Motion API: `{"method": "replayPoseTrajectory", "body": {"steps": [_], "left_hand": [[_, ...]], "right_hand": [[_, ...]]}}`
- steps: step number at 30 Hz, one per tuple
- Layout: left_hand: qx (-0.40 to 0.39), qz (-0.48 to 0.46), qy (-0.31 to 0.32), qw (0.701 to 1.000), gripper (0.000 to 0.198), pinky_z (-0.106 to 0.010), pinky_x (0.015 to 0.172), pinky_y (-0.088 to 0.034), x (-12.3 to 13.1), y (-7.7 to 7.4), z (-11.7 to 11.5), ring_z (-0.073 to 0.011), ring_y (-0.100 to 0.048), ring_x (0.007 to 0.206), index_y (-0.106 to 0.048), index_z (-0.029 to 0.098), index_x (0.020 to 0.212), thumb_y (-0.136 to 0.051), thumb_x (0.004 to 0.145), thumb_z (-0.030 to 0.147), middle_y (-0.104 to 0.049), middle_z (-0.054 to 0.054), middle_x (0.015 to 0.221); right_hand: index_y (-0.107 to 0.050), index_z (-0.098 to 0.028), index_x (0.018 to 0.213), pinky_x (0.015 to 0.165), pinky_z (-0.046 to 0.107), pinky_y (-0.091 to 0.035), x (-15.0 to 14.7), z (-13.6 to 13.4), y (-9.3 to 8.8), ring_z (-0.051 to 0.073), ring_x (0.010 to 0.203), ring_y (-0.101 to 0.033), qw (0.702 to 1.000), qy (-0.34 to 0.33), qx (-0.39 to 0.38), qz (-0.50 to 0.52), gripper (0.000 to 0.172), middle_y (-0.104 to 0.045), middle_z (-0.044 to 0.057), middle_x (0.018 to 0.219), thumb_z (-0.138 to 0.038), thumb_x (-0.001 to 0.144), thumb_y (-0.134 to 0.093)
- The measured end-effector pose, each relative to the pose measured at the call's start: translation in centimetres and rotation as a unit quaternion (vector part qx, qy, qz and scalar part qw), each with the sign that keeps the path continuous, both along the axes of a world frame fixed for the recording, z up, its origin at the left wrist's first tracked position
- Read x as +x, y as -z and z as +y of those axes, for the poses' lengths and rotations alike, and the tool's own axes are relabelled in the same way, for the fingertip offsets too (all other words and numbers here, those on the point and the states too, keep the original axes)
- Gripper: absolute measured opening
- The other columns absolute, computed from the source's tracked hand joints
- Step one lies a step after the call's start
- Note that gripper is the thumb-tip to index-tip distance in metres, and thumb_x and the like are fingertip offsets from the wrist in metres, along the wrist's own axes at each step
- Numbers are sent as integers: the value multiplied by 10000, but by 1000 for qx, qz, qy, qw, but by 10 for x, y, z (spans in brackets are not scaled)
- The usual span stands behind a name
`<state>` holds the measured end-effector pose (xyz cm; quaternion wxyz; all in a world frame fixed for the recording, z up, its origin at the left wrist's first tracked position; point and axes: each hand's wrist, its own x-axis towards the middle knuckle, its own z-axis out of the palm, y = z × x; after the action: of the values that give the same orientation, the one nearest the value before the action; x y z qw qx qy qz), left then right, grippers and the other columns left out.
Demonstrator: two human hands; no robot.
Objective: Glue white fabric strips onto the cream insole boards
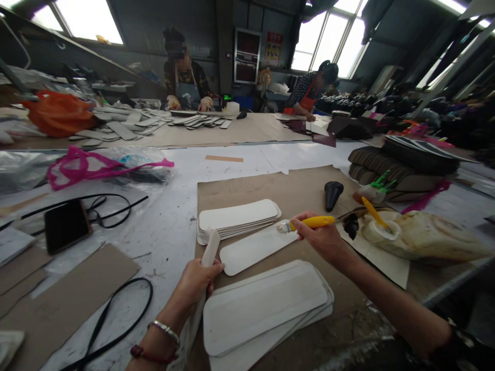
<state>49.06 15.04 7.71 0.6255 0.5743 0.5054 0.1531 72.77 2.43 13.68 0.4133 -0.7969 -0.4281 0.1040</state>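
Note:
My right hand [315, 239] grips a yellow-handled brush [317, 221], its pale bristles over the far right end of a single white rounded panel [253, 247]. Closed around a narrow whitish strip [211, 248], my left hand [197, 278] has its thumb close to the near left end of that panel. Behind the single panel sits a stack of similar panels [240, 214]. A larger, fanned stack of white panels [266, 304] rests in front, nearest me. All lie on a brown paper sheet [247, 185].
A cut-open plastic jug [429, 234] holding another yellow-handled tool lies at right. Near it are a black cone-shaped object [333, 195] and stacked dark pieces [406, 170]. A phone [66, 225] and black cord [116, 304] lie left. Two people work at the far table [255, 126].

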Motion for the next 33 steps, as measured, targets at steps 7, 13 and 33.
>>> {"method": "replayPoseTrajectory", "body": {"steps": [7, 13, 33], "left_hand": [[20, -2, -3, 1000, 248, -190, 381, -214, 4, 5, 0, -77, -328, 292, -513, 157, 593, -598, 510, 375, -404, 55, 265], [39, 19, 5, 999, 269, -195, 385, -220, 6, 5, -1, -76, -321, 305, -526, 148, 611, -612, 525, 388, -397, 60, 270], [-117, -282, -55, 951, 350, -193, 429, -407, -22, -83, -80, -75, -494, 401, -643, 87, 750, -710, 652, 416, -601, -24, 590]], "right_hand": [[-561, -195, 719, 743, 322, -426, 6, 6, 23, 185, 743, -560, 983, -97, 14, -156, 185, -593, 46, 763, -320, 825, -474], [-588, -187, 748, 750, 290, -443, -65, 13, 29, 163, 777, -565, 977, -187, 97, 31, 113, -607, 36, 788, -283, 802, -565], [-546, -183, 730, 563, 254, -420, -104, 2, -32, 131, 581, -488, 954, -233, 94, 165, 361, -506, -9, 611, -510, 832, -430]]}}
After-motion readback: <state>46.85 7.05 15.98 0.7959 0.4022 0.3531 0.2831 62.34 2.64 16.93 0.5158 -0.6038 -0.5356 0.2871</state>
